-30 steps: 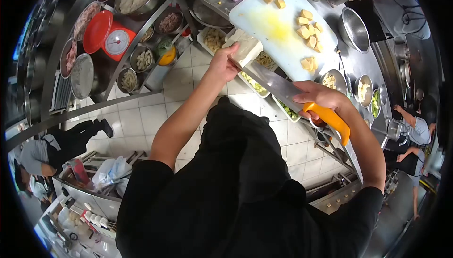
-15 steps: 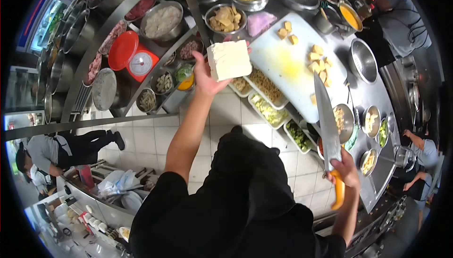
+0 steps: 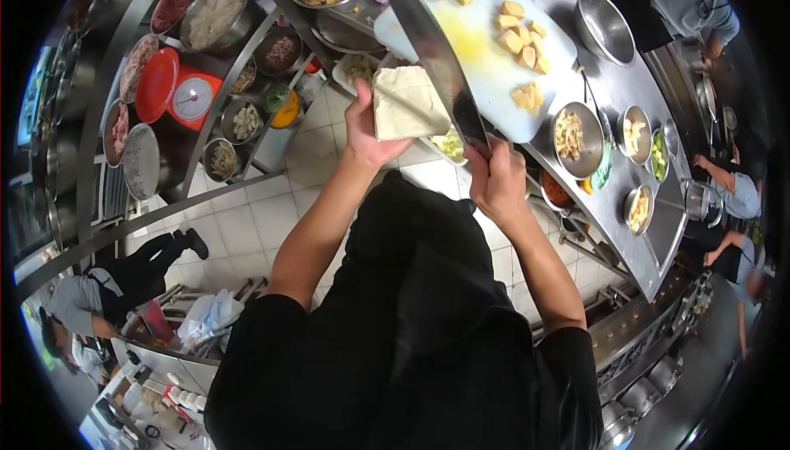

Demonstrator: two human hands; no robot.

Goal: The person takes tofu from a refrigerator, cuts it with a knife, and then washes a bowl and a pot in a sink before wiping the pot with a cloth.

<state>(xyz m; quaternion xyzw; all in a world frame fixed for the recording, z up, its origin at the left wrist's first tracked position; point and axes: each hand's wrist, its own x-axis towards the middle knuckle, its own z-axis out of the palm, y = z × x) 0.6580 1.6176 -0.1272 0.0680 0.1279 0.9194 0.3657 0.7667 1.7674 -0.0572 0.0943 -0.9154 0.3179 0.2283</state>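
Observation:
A thick white block of tofu (image 3: 405, 112) rests on the palm of my left hand (image 3: 367, 139), the thumb pressed along its left side. In my right hand (image 3: 499, 178) is a large kitchen knife (image 3: 434, 42), its handle mostly hidden in the closed fingers. The broad blade points up and left, and its lower part overlaps the tofu's right edge in this view. Beyond the blade lies a white cutting board (image 3: 498, 100) with a yellow stain and several yellowish cubes (image 3: 524, 36) on it.
Metal bowls (image 3: 578, 139) of cut food stand right of the board, beside an empty colander (image 3: 605, 26). At left are a red scale (image 3: 192, 97) and ingredient bowls (image 3: 216, 13). A metal rail (image 3: 177, 203) crosses the left side. Other people (image 3: 90, 293) stand at both sides.
The knife has swung from the right, over the board, to beside the tofu. My view has shifted, and the tofu now sits lower relative to the board, still in my left hand.

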